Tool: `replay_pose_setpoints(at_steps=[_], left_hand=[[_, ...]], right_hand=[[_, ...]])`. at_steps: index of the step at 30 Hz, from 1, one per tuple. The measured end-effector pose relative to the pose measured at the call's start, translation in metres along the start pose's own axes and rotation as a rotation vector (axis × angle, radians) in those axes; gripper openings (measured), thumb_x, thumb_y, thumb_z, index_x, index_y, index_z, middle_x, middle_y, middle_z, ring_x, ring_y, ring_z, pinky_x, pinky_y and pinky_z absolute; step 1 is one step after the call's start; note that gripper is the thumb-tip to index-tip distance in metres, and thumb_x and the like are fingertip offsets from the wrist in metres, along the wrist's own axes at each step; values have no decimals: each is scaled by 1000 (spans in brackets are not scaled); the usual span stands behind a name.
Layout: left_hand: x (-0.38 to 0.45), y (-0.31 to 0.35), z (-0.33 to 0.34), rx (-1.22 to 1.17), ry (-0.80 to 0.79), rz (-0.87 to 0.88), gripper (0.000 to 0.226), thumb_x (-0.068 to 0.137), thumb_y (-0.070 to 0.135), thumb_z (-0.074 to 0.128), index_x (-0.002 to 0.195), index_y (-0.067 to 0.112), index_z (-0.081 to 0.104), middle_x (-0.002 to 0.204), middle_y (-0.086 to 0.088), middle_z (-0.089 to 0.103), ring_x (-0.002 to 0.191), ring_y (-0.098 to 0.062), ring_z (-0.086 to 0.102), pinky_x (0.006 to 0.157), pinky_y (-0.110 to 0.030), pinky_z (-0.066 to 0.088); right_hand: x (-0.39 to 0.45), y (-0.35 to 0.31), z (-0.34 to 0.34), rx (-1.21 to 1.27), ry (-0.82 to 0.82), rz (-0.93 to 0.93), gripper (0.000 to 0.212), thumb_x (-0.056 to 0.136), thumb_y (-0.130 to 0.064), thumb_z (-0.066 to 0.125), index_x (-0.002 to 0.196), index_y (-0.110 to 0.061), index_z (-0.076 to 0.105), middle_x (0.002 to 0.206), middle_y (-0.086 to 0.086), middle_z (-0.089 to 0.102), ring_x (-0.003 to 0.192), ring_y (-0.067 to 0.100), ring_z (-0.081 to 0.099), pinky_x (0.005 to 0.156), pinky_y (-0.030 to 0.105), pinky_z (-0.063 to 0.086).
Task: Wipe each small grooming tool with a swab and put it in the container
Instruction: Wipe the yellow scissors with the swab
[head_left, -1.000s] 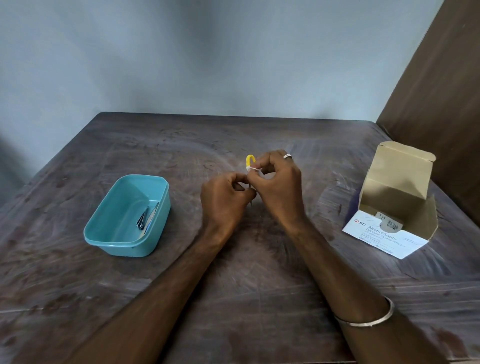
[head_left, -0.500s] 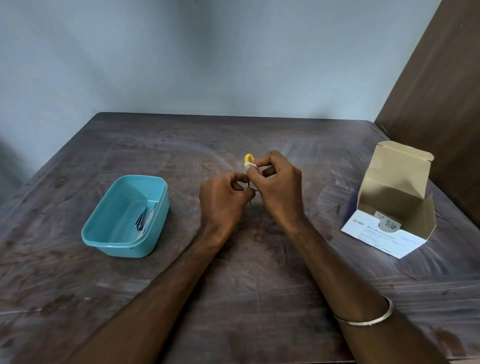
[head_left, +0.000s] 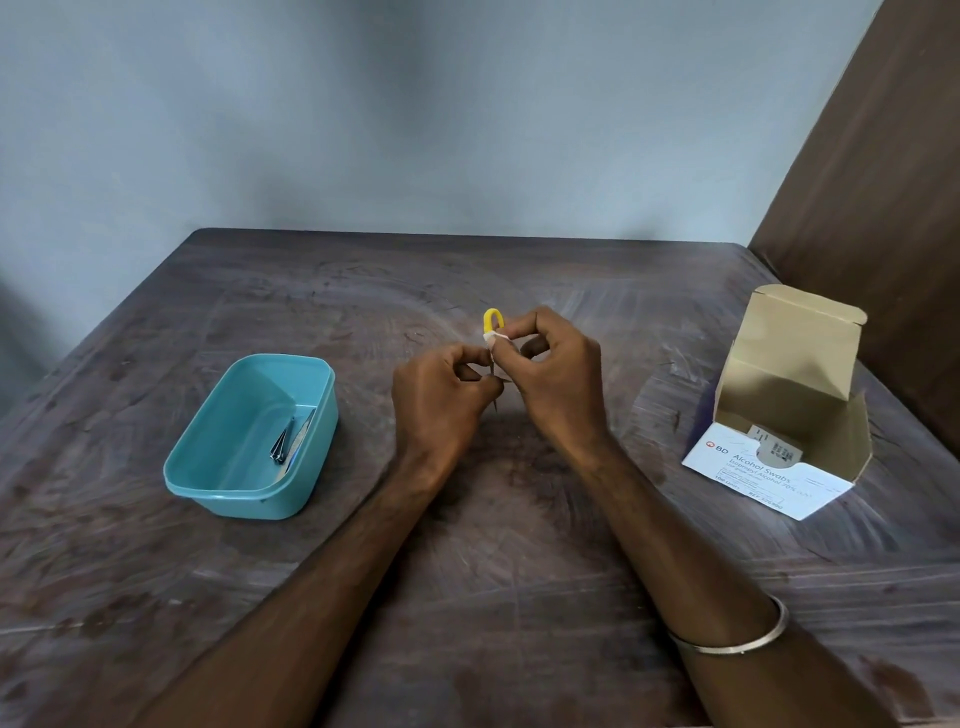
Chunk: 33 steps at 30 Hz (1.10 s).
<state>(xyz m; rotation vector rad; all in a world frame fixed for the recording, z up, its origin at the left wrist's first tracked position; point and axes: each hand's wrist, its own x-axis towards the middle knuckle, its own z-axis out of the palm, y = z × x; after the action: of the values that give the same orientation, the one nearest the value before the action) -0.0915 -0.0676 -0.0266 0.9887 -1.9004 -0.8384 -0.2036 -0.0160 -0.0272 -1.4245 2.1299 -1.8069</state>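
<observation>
Above the table's middle, my left hand (head_left: 441, 400) pinches the thin metal end of a small tool with a yellow looped handle (head_left: 492, 319), held upright. My right hand (head_left: 556, 379) pinches a white swab (head_left: 495, 339) around the tool just below the yellow loop. A teal container (head_left: 311, 457) stands on the table to the left. Inside it lie a nail clipper (head_left: 281, 446) and another flat metal tool (head_left: 301, 439).
An open cardboard box of alcohol swabs (head_left: 779, 467) stands at the right on the dark wooden table (head_left: 493, 571). A brown wooden panel (head_left: 883, 208) rises at the far right, and a grey wall lies behind the table.
My right hand with the swab has slid a little along the tool near the yellow loop. The left hand keeps its pinch in the same place.
</observation>
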Motion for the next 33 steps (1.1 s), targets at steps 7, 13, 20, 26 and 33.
replay_pose_setpoints(at_steps=[7, 13, 20, 26, 33], left_hand=[[0, -2, 1, -12, -14, 7, 21, 71, 15, 77, 92, 20, 79, 62, 6, 70, 56, -4, 65, 57, -22, 49], [1, 0, 0, -50, -14, -30, 21, 71, 14, 77, 91, 21, 79, 59, 7, 68, 51, -2, 60, 55, -21, 46], [1, 3, -1, -385, -68, -197, 18, 72, 3, 75, 74, 21, 76, 56, 0, 68, 41, -8, 45, 44, -22, 35], [3, 4, -3, -649, -197, -376, 7, 80, 0, 72, 85, 6, 75, 68, -14, 72, 41, -13, 44, 42, -22, 36], [5, 2, -3, -745, -280, -445, 7, 79, 1, 74, 85, 4, 75, 73, -19, 72, 45, -14, 46, 42, -23, 40]], right_hand=[[0, 1, -1, 0, -28, 8, 8, 82, -20, 78, 82, -16, 71, 80, -7, 71, 69, 10, 63, 63, 38, 53], [4, 1, -5, 92, -17, 83, 7, 82, -21, 77, 80, -18, 71, 77, -6, 72, 70, 12, 70, 63, 42, 58], [7, 3, -8, 241, 72, 193, 4, 88, -20, 75, 88, -21, 71, 81, -2, 74, 69, 15, 72, 59, 34, 57], [9, 0, -8, 591, -43, 482, 10, 89, -2, 69, 96, -8, 73, 83, 9, 76, 72, 21, 73, 58, 32, 58], [13, -2, -16, 937, -209, 661, 11, 93, -8, 62, 101, -9, 70, 96, 10, 74, 81, 21, 71, 61, 35, 57]])
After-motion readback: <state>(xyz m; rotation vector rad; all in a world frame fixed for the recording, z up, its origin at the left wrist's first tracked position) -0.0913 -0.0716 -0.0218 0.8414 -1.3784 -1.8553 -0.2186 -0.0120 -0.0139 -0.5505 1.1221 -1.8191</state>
